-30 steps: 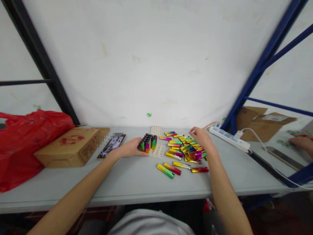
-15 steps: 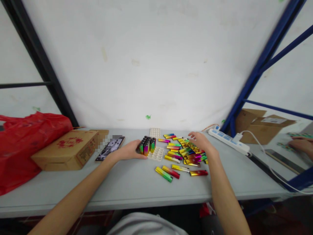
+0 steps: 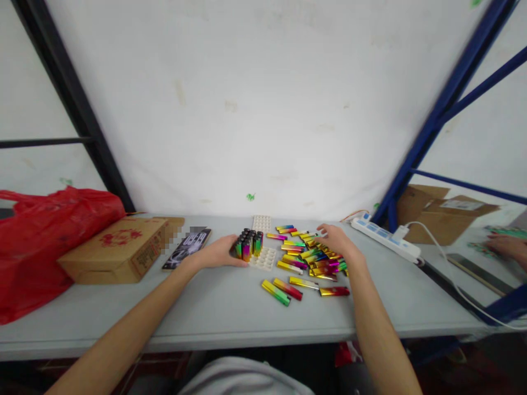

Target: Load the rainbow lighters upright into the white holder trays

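Observation:
My left hand (image 3: pixel 225 252) is wrapped round the left end of a white tray with round holes (image 3: pixel 265 259), its thumb along the front. Shiny lighters with black tops (image 3: pixel 248 245) stand upright in the left part of that tray, close against my fingers. Over the right side of a loose pile of yellow, red, green and purple lighters (image 3: pixel 313 255) is my right hand (image 3: pixel 334 240). Its fingers are bent and apart, and I see nothing held in them. Several more lighters lie nearer the front, among them a yellow-green one (image 3: pixel 275 292).
A second holed tray (image 3: pixel 262 223) lies by the wall. On the left are a phone-like dark slab (image 3: pixel 187 248), a cardboard box (image 3: pixel 119 249) and a red bag (image 3: pixel 45 247). A power strip (image 3: pixel 386 238) is on the right, beyond it another person's hand (image 3: pixel 507 247).
My right hand has shifted very slightly over the pile, its fingers a little lower. My left hand stays on the tray. The whole view has moved slightly.

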A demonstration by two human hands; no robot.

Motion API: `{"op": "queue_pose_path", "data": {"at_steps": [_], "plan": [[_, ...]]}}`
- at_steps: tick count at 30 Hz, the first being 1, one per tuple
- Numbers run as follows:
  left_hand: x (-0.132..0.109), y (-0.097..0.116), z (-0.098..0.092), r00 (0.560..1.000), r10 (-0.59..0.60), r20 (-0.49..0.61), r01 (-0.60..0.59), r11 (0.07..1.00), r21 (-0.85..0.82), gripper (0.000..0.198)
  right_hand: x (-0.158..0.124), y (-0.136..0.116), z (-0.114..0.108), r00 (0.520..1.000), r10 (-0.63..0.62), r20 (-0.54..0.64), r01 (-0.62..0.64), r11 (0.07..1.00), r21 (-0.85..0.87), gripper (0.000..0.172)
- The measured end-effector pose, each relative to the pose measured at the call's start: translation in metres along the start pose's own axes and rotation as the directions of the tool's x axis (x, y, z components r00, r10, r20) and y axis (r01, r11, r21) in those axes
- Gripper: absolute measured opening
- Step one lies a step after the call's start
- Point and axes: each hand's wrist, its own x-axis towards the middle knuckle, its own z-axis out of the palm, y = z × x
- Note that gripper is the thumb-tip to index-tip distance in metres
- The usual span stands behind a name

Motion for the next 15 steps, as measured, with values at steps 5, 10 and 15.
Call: {"op": "queue_pose_path", "data": {"at_steps": [5, 10, 15], "plan": [[0.001, -0.003, 0.001, 1.0, 0.008, 0.007, -0.008, 1.0, -0.026, 0.084, 0.004, -0.01, 0.003, 0.998, -0.01, -0.054, 0.01, 1.0, 0.002, 0.033], [0.001, -0.004, 0.002, 1.0, 0.004, -0.014, -0.005, 0.998, -0.065, 0.082, 0.008, -0.026, 0.013, 0.992, -0.1, -0.073, 0.098, 0.995, -0.033, 0.03], [0.0, -0.004, 0.002, 1.0, 0.015, -0.02, -0.016, 0.998, -0.067, 0.083, 0.014, -0.04, 0.027, 0.976, -0.218, 0.005, 0.218, 0.975, -0.037, 0.032]]}}
